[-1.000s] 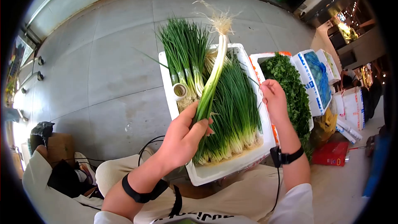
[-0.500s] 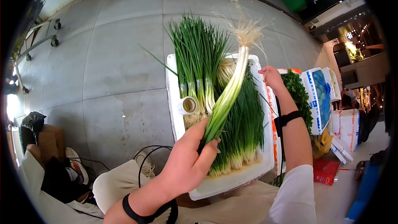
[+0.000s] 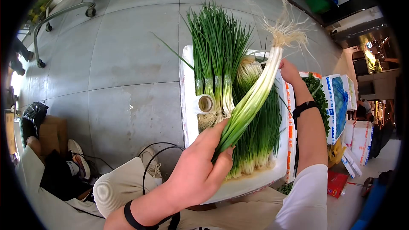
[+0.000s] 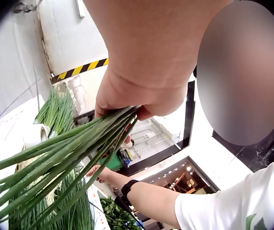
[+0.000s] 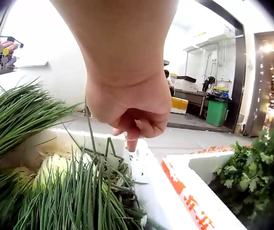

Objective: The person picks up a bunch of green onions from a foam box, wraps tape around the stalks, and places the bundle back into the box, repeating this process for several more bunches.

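Note:
My left hand (image 3: 194, 172) grips a bunch of scallions (image 3: 257, 96) around its green part, the white stems and roots pointing up and away to the right. In the left wrist view the green leaves (image 4: 65, 153) trail out of that hand. Below it, a white foam box (image 3: 186, 66) holds loose scallions (image 3: 262, 142), taped bundles (image 3: 215, 47) and a roll of clear tape (image 3: 205, 103). My right hand (image 5: 127, 108) hangs over the box's far right corner, its fingers loosely bent and nothing seen in them. From the head view, the raised stems and roots partly overlap it.
Right beside the box stands another foam box with leafy greens (image 5: 252, 175). Beyond it is a box with a blue bag (image 3: 339, 102). A red packet (image 3: 336, 183) lies at the right. A black cable (image 3: 147, 166) loops by my knee, and cart wheels (image 3: 90, 12) stand far left.
My left hand has moved right with the scallions, which now lean further right. The right hand has gone from the box's right side to its far corner. The head view has shifted.

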